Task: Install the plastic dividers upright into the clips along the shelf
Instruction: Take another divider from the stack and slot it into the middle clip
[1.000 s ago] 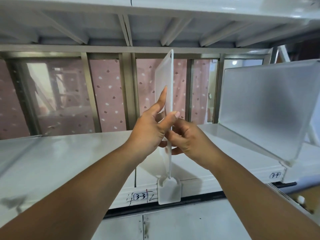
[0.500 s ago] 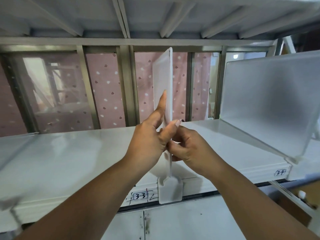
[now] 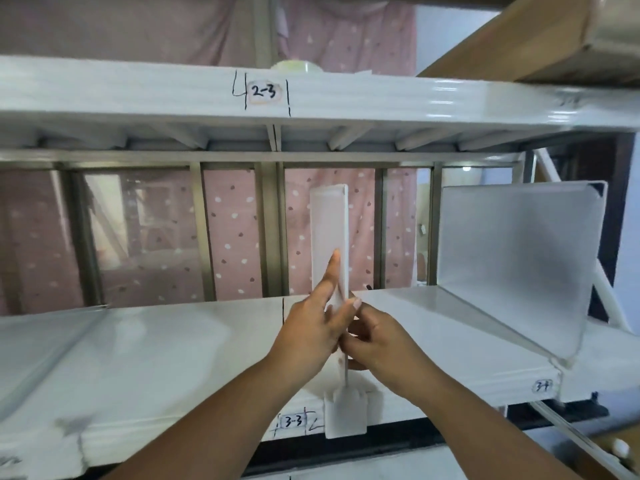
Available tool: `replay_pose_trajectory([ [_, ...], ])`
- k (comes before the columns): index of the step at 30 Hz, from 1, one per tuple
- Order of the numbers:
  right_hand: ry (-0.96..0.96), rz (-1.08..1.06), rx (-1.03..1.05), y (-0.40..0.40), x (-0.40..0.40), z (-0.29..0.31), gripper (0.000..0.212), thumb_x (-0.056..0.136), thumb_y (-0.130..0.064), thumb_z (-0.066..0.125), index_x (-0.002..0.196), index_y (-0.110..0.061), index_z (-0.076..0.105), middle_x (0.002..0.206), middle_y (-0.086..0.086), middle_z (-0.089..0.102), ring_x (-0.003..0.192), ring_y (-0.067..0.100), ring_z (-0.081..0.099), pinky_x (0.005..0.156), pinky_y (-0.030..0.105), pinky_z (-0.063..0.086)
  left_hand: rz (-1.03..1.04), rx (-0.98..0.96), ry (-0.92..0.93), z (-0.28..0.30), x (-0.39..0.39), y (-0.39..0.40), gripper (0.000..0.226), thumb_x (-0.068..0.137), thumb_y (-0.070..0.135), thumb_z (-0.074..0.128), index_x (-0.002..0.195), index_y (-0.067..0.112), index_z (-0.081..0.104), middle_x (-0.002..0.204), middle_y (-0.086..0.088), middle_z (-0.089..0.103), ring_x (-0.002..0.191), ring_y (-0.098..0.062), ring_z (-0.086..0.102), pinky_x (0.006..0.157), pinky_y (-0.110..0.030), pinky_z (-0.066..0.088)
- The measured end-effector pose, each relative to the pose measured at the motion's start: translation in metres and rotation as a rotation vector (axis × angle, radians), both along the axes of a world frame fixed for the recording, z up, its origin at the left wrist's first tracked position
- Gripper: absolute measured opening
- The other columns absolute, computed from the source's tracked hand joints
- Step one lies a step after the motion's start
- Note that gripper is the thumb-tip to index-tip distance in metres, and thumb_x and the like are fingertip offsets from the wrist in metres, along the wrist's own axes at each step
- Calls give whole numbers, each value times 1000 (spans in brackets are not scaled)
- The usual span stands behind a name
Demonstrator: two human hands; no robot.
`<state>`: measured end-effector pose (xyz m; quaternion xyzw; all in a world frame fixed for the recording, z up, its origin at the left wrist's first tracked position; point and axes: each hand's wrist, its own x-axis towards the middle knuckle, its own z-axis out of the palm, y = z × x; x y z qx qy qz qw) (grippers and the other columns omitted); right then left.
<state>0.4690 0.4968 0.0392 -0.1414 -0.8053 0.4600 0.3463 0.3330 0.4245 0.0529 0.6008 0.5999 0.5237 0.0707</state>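
Both hands pinch the divider (image 3: 329,230) at centre: left hand (image 3: 313,336) at nine o'clock, right hand (image 3: 379,344) at three. Its long axis stands upright, foot entering the clip (image 3: 344,415) at six.

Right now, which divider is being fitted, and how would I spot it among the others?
Find the white shelf labelled 3-3. Above that label, a white clip grips the shelf's front edge. Rising from it is the divider, seen edge-on and pinched by both hands, unlike the broad frosted panel standing untouched to its right.
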Motion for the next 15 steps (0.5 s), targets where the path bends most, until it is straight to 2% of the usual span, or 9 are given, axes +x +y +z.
replay_pose_trajectory([
  [1, 3, -26, 16, -2, 1, 3, 39, 98, -24, 65, 131, -44, 61, 106, -21, 75, 99, 3, 72, 92, 48, 61, -8, -28, -4, 0, -1, -4, 71, 99, 62, 56, 148, 81, 8, 137, 13, 64, 108, -23, 76, 93, -47, 65],
  [3, 63, -127, 9, -5, 6, 8, 64, 96, -34, 71, 147, -58, 41, 127, -24, 67, 119, 2, 65, 101, 34, 55, 15, -49, 74, 1, -3, -15, 67, 98, 70, 46, 147, 82, 2, 160, 12, 52, 126, -10, 67, 108, -39, 55],
  [5, 180, -313, 51, -12, 11, 17, 77, 94, -39, 71, 156, -52, 27, 139, -22, 59, 127, 4, 59, 104, 32, 50, 105, -50, 162, 1, -10, -27, 69, 98, 75, 36, 156, 70, 1, 168, 11, 41, 148, -11, 48, 117, -31, 38],
  [7, 270, -547, 271, -27, 13, 27, 71, 95, -40, 68, 157, -43, 33, 146, -18, 56, 128, 1, 54, 99, 33, 51, 232, -81, 181, 4, -22, -39, 73, 99, 74, 32, 163, 58, 2, 168, 9, 42, 152, -17, 44, 111, -29, 37],
  [9, 360, -719, 577, -46, 10, 40, 62, 94, -39, 63, 152, -31, 44, 144, -13, 53, 118, -3, 49, 81, 22, 49, 371, -134, 230, 10, -36, -52, 74, 104, 65, 39, 165, 53, -2, 169, 3, 40, 149, -22, 47, 107, -32, 41],
  [10, 403, -751, 692, -56, 7, 47, 59, 92, -38, 61, 149, -25, 48, 140, -9, 53, 111, -2, 48, 75, 17, 45, 430, -159, 257, 14, -45, -60, 76, 106, 58, 44, 164, 54, -4, 170, 0, 38, 147, -24, 49, 107, -34, 44],
  [12, 428, -703, 831, -78, -8, 59, 55, 91, -36, 58, 144, -17, 54, 131, -4, 54, 105, 3, 50, 72, 19, 46, 512, -201, 296, 23, -61, -79, 83, 106, 48, 51, 164, 54, -7, 171, -4, 35, 144, -30, 52, 108, -40, 48],
  [15, 314, -523, 878, -102, -40, 64, 58, 93, -39, 53, 146, -15, 53, 132, 0, 57, 115, 16, 57, 88, 33, 54, 607, -271, 313, 33, -89, -108, 89, 104, 44, 57, 166, 48, -7, 171, -9, 32, 144, -33, 51, 112, -49, 51],
])
